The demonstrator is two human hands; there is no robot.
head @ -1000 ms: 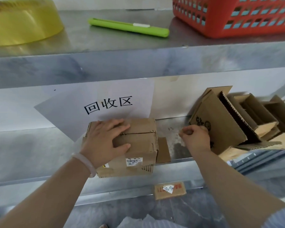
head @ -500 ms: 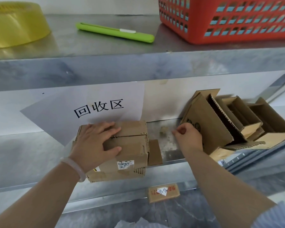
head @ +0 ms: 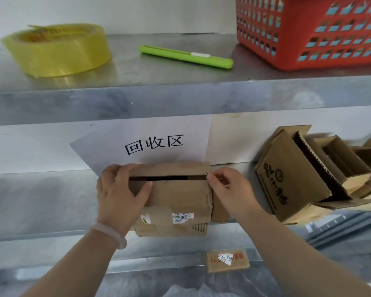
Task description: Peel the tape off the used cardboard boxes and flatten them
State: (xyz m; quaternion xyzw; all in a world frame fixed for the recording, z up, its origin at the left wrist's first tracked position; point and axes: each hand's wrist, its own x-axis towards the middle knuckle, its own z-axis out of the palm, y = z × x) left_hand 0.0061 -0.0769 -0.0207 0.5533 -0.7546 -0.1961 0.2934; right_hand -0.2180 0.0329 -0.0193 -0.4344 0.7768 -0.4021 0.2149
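A small brown cardboard box [head: 178, 196] with white labels on its front sits at the front edge of the lower metal shelf [head: 41, 202]. A dark gap runs between its two top flaps. My left hand [head: 120, 189] grips the box's left end, fingers over the far flap and thumb on the near flap. My right hand [head: 229, 187] is at the box's right top corner, fingertips pinched together at the end of the seam. Whether tape is between those fingers I cannot tell.
Several opened, leaning cardboard boxes [head: 296, 174] stand on the same shelf to the right. A paper sign [head: 154, 144] hangs behind. The upper shelf holds a yellow tape roll [head: 58, 50], a green utility knife [head: 186, 57] and a red basket [head: 311, 33]. A small box [head: 227, 261] lies below.
My right hand moved left from the leaning boxes to the box's right top corner. My left hand shifted from lying flat on top to gripping the left end, and the top flaps now gape.
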